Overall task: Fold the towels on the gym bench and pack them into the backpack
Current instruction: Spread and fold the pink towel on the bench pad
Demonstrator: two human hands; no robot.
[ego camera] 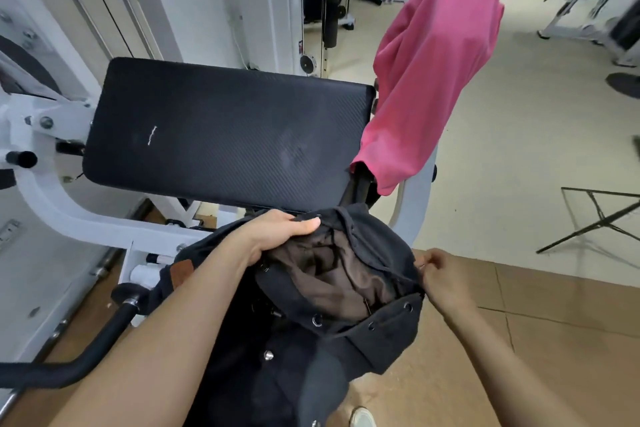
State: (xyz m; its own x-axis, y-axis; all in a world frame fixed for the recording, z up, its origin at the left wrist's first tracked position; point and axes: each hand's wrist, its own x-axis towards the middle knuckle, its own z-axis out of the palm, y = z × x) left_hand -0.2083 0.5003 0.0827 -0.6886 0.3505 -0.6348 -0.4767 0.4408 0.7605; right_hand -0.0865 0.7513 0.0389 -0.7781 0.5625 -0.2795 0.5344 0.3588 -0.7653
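On the far left sits one bench pad (221, 130), flat, black and bumpy. Your left hand (277, 236) grips the far rim of the one soft black backpack (346, 288), near you, its brown inside showing. Your right hand (438, 274) pinches its right rim. One fuzzy pink towel (426, 80) hangs far right on the white frame (412, 215).

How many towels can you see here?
1: a pink towel draped over the upright part right of the black bench pad. Others may be hidden inside the backpack.
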